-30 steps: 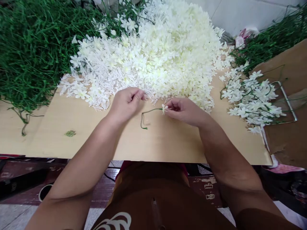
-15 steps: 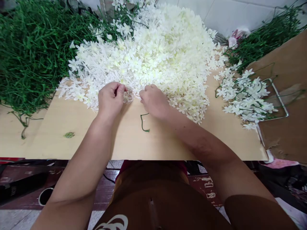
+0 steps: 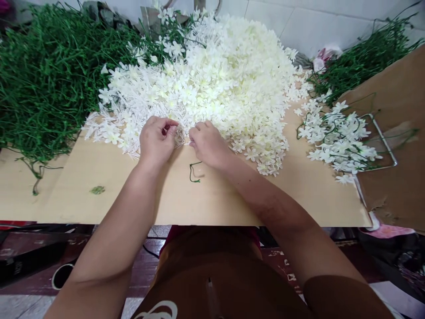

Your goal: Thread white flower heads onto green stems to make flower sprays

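My left hand (image 3: 157, 138) is closed in a pinch at the front edge of a heap of white artificial flowers (image 3: 229, 84). Thumb and forefinger meet beside white petals and thin white stalks; the exact piece between them is partly hidden. Close by on the right, my right hand (image 3: 208, 144) is closed too, its fingertips near a small white tip. From beneath it hangs a thin green plastic stem (image 3: 191, 173), bent at its lower end, with a faint shadow on the board beside it. The hands are a small gap apart.
A large heap of green plastic stems (image 3: 43, 79) lies at the left, another bunch (image 3: 361, 62) at the back right. White flowers with green stems (image 3: 345, 137) rest by a metal wire frame (image 3: 385, 139) and a cardboard sheet (image 3: 395, 186). A small green scrap (image 3: 98, 190) lies front left.
Both hands stay at the front of the flower heap, a little closer together. The green stem hanging under my right hand has shifted slightly left. The view has tilted up a little.
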